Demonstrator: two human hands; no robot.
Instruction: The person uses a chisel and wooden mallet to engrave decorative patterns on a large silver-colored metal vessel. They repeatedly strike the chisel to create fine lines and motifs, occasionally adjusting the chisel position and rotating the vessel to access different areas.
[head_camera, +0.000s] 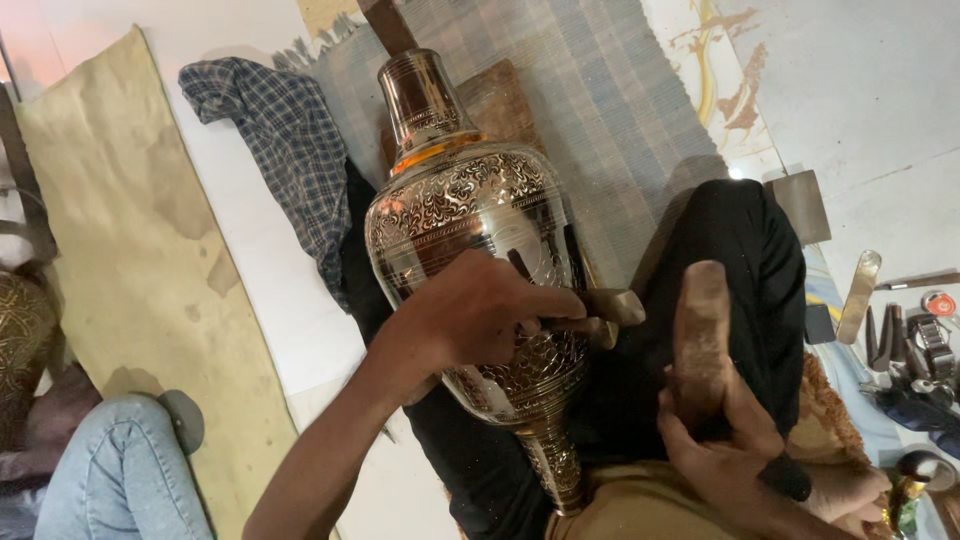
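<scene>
A large engraved metal vase (460, 215) lies tilted across my lap, neck pointing away, foot toward me. My left hand (475, 315) rests on its belly and grips a short metal chisel (612, 306) whose tip is hidden under my fingers. My right hand (725, 455) is to the right, near my body, closed around a worn wooden mallet (700, 325) that stands upright just right of the chisel's head, apart from it. My legs in black trousers (755, 260) support the vase.
A plaid cloth (285, 135) lies behind the vase on a woven mat (610, 95). Several metal tools (905, 340) lie at the right edge. Another person's knee in jeans (120, 470) is at bottom left, beside another engraved vessel (20, 340).
</scene>
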